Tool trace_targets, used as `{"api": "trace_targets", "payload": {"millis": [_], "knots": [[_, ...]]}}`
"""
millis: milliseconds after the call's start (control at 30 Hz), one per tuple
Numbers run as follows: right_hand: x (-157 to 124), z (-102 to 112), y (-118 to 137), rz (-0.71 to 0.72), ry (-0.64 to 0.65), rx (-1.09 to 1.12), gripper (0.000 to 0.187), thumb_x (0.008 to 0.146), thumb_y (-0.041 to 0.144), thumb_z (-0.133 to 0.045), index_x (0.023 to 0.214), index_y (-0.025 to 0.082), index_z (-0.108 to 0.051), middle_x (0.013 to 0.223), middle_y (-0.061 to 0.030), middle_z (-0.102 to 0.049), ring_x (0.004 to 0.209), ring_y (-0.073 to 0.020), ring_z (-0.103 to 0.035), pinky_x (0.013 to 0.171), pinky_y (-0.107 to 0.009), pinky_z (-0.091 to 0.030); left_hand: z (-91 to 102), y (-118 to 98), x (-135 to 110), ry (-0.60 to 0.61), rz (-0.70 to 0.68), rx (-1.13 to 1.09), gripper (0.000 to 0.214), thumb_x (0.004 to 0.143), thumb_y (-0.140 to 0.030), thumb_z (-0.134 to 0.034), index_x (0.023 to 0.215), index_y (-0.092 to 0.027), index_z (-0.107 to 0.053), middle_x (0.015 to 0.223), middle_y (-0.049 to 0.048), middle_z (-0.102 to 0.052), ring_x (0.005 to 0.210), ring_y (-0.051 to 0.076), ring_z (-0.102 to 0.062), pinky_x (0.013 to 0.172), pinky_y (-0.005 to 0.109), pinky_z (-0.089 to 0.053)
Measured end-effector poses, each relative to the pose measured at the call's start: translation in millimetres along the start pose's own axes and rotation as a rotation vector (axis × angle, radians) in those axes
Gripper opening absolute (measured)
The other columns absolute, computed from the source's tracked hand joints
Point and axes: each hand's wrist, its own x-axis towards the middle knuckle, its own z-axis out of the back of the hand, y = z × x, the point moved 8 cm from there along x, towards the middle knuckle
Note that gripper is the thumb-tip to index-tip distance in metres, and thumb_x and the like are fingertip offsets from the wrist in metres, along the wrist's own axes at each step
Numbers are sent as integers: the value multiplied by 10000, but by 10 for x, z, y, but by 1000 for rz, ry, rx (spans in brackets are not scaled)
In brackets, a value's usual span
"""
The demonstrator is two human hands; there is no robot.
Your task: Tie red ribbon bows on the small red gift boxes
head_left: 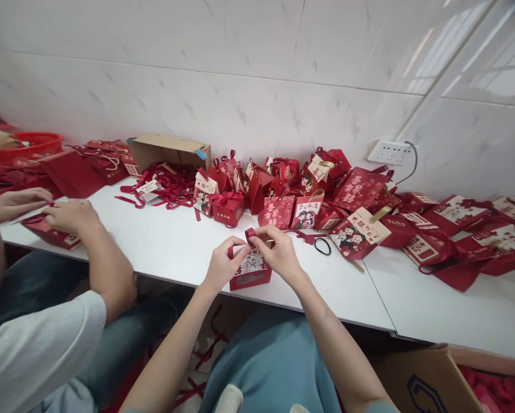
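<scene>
Left hand (pixel 221 263) and right hand (pixel 281 252): both sets of fingers pinch one satiny ribbon (pixel 250 233) atop one card box (pixel 252 274), tabletop (pixel 166 241) six o'clock; one round band (pixel 316 249) at the box's two o'clock

The small box (pixel 252 277) is deep red, its front printed with pale cartoon figures above a greyish panel; it stands roughly upright at the near edge of the white table (pixel 171 238). A dark red ribbon (pixel 250 233) curls into a loop at its top; whether it is knotted cannot be told.

Box (pixel 252 268) — red, cartoon-printed; ribbon (pixel 249 234) — maroon
</scene>
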Motion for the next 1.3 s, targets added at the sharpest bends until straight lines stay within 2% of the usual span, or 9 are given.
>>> {"api": "trace_targets", "payload": {"millis": [67,133,233,300,367,500,833,1133,1300], "knots": [[23,-35,-41,-25,-38,38,114,826,272,-554,788,171,-591,765,-12,-642,698,-134,-615,673,-269,-513,15,-25,5,-11,-51,38,155,802,-332,-550,793,-180,-580,770,3,-647,730,134,-615,694,239,-496],[0,-26,-91,-67,-91,63,107,811,277,-573,789,172,-578,740,-2,-632,672,-130,-605,653,-260,-504,54,-63,7,-61,-131,38,128,795,-302,-568,834,-180,-561,851,23,-661,806,144,-632,739,249,-508],[-93,39,-145,-93,-173,57,115,807,290,-586,811,187,-535,723,7,-614,651,-131,-599,625,-256,-498,86,-170,-16,-123,-322,38,102,809,-254,-568,874,-179,-543,953,54,-667,894,151,-640,789,268,-518],[-156,63,-98,5,-173,-10,98,813,270,-585,832,197,-522,779,-14,-619,732,-149,-613,673,-276,-505,53,-249,-38,-98,-442,64,77,837,-214,-537,890,-174,-577,924,57,-676,882,147,-642,788,275,-524],[-214,52,-22,145,-140,-105,73,820,225,-576,874,205,-530,846,-40,-622,807,-163,-611,724,-298,-507,21,-294,-46,-66,-497,75,131,851,-178,-518,937,-168,-616,908,60,-680,870,145,-642,783,274,-530],[-291,26,31,300,-129,-244,113,834,160,-552,936,209,-543,845,-53,-619,773,-161,-600,683,-295,-513,19,-300,-32,-66,-472,45,211,834,-143,-533,1011,-164,-645,971,71,-680,906,148,-643,801,266,-538],[-352,26,7,390,-188,-289,155,846,137,-552,982,207,-577,857,-64,-641,787,-164,-607,663,-297,-529,11,-287,-22,-61,-440,29,252,813,-131,-538,1033,-159,-658,1000,79,-679,941,159,-637,841,274,-534],[-313,45,-66,223,-254,-213,54,841,150,-561,853,191,-594,751,-31,-626,675,-140,-585,590,-265,-484,11,-290,-27,-51,-438,-8,271,794,-130,-553,1044,-150,-656,990,85,-677,932,161,-638,835,273,-536],[-266,28,-137,110,-167,-144,60,834,193,-559,861,183,-611,757,-30,-621,631,-132,-561,523,-248,-441,15,-277,-5,-49,-415,-31,253,805,-118,-548,1026,-158,-663,979,73,-683,927,150,-642,830,260,-536]]}}
